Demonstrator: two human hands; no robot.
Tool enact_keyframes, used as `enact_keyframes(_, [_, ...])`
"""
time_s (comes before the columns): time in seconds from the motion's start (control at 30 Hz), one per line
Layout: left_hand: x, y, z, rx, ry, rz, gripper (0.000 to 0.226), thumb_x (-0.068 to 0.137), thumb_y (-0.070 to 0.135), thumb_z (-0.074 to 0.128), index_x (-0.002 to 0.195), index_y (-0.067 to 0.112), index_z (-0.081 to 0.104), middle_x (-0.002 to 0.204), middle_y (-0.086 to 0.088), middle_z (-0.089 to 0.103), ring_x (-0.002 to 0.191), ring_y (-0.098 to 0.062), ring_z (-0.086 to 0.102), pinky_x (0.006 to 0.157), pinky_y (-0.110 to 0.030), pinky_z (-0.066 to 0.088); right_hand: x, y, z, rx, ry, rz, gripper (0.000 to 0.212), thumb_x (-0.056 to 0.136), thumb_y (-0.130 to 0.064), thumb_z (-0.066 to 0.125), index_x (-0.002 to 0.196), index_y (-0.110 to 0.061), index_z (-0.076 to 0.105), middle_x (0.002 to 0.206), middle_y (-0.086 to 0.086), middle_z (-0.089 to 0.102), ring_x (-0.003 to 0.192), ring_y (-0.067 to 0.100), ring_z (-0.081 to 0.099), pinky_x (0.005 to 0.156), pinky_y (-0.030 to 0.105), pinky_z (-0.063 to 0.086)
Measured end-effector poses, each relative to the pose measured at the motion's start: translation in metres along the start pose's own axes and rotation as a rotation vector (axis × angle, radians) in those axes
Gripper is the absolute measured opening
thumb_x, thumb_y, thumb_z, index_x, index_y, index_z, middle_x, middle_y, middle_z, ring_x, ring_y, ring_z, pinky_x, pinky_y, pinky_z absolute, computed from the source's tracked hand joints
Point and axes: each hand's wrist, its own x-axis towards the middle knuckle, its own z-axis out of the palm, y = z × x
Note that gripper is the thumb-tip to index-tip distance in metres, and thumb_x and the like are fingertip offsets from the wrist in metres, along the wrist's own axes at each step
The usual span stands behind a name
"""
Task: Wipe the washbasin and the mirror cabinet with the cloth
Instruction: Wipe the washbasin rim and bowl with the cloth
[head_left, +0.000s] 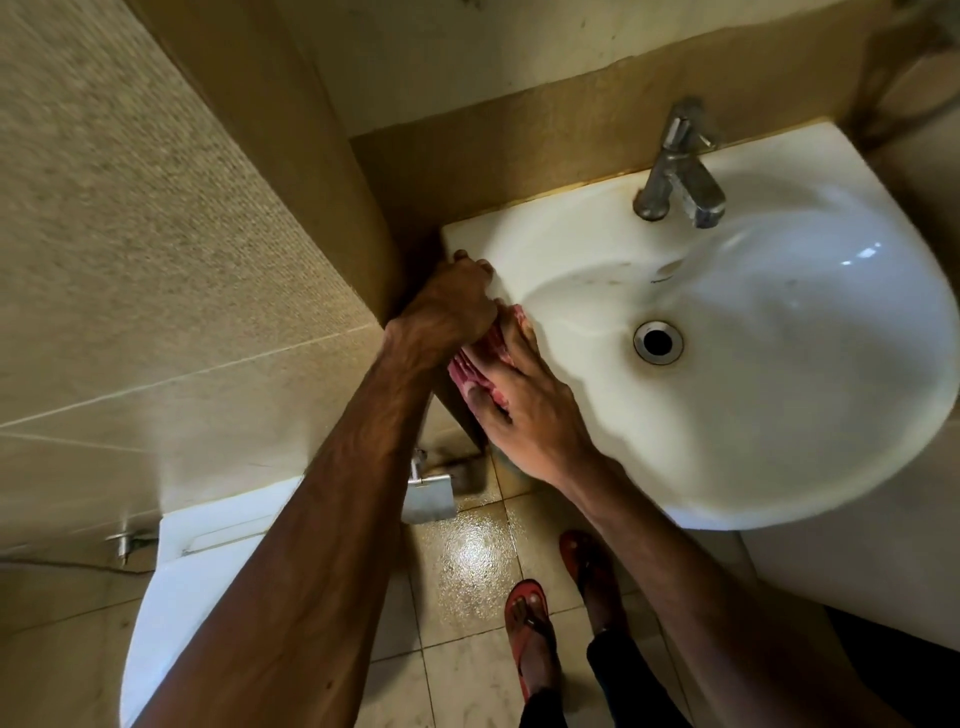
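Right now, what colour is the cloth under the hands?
Reddish pink cloth, seen in the head view on the washbasin rim.

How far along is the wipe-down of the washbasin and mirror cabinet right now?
Early. Both hands, left hand and right hand, press the red cloth on the left rim of the washbasin. Grime still rings the drain and marks sit near the tap, so the bowl is left. The mirror cabinet is out of view.
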Motion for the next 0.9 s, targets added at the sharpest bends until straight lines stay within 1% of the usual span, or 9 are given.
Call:
enact_keyframes(0.1, [-0.006,-0.001,0.005,-0.040,0.026,-0.004,0.060,0.101,0.011,0.047,0.158,0.013,0.028,0.163,-0.015,0.028,0.141,-0.036,0.042,0.110,-0.041,0.047,-0.012,0.004,-0.002,-0.029,-0.025,-0.041,0.058,0.102,-0.040,0.050,0.158,-0.041,0.036,0.176,0.000,0.005,0.161,0.022,0.016,0.102,0.047,0.059])
enact_keyframes(0.23, [-0.013,-0.003,0.026,0.005,0.080,0.022,0.077,0.095,0.000,0.047,0.162,0.018,0.013,0.171,-0.009,-0.001,0.142,-0.041,0.041,0.101,-0.042,0.050,-0.054,0.010,-0.021,-0.090,-0.079,-0.110,0.060,0.104,-0.040,0.053,0.161,-0.039,0.033,0.176,-0.002,0.007,0.158,0.019,0.026,0.109,0.038,0.054])
enact_keyframes(0.3, [-0.012,-0.008,0.036,0.029,0.128,0.037,0.076,0.097,0.001,0.046,0.162,0.020,0.011,0.171,-0.009,-0.006,0.139,-0.042,0.045,0.099,-0.042,0.052,-0.075,0.017,-0.031,-0.151,-0.099,-0.147,0.066,0.102,-0.039,0.057,0.163,-0.035,0.030,0.175,0.000,0.014,0.157,0.018,0.029,0.115,0.035,0.048])
enact_keyframes(0.4, [-0.011,-0.012,0.040,0.028,0.155,0.073,0.072,0.100,0.005,0.045,0.162,0.021,0.011,0.171,-0.010,-0.006,0.138,-0.043,0.047,0.100,-0.043,0.051,-0.084,0.021,-0.038,-0.206,-0.110,-0.159,0.074,0.100,-0.042,0.061,0.165,-0.032,0.025,0.173,0.001,0.022,0.156,0.016,0.033,0.114,0.033,0.047])
enact_keyframes(0.53, [-0.008,-0.012,0.041,0.009,0.164,0.066,0.073,0.101,0.005,0.046,0.162,0.023,0.010,0.171,-0.009,-0.008,0.138,-0.042,0.046,0.099,-0.043,0.054,-0.060,0.009,-0.035,-0.148,-0.132,-0.059,0.070,0.105,-0.051,0.047,0.166,-0.031,0.019,0.171,0.001,0.026,0.152,0.018,0.037,0.109,0.039,0.052])
enact_keyframes(0.6, [-0.009,-0.011,0.041,0.010,0.148,0.059,0.077,0.100,0.008,0.050,0.162,0.024,0.007,0.171,-0.008,-0.011,0.142,-0.041,0.042,0.103,-0.046,0.054,-0.044,0.003,-0.034,-0.044,-0.158,0.047,0.066,0.109,-0.049,0.042,0.166,-0.030,0.015,0.172,0.002,0.021,0.155,0.020,0.031,0.111,0.045,0.051])
enact_keyframes(0.7, [-0.007,-0.008,0.041,0.065,0.144,0.016,0.078,0.100,0.015,0.053,0.162,0.023,0.006,0.171,-0.009,-0.009,0.146,-0.042,0.036,0.107,-0.048,0.051,-0.032,0.001,-0.034,0.056,-0.218,0.159,0.061,0.112,-0.046,0.033,0.166,-0.031,0.010,0.175,0.001,0.012,0.161,0.018,0.014,0.123,0.048,0.036])
enact_keyframes(0.77, [-0.006,-0.005,0.043,0.107,0.172,0.001,0.081,0.098,0.012,0.056,0.162,0.023,0.008,0.171,-0.010,-0.005,0.142,-0.042,0.042,0.102,-0.046,0.055,-0.040,0.001,-0.036,0.050,-0.230,0.123,0.059,0.112,-0.045,0.031,0.166,-0.030,0.011,0.175,0.001,0.013,0.162,0.019,0.011,0.127,0.046,0.029])
enact_keyframes(0.9, [-0.005,-0.005,0.052,0.079,0.229,-0.012,0.082,0.094,0.000,0.050,0.161,0.024,0.009,0.171,-0.008,-0.003,0.134,-0.040,0.051,0.093,-0.044,0.058,-0.063,0.006,-0.045,-0.009,-0.247,0.033,0.057,0.110,-0.042,0.033,0.165,-0.032,0.020,0.174,-0.002,0.017,0.160,0.015,0.018,0.122,0.035,0.033])
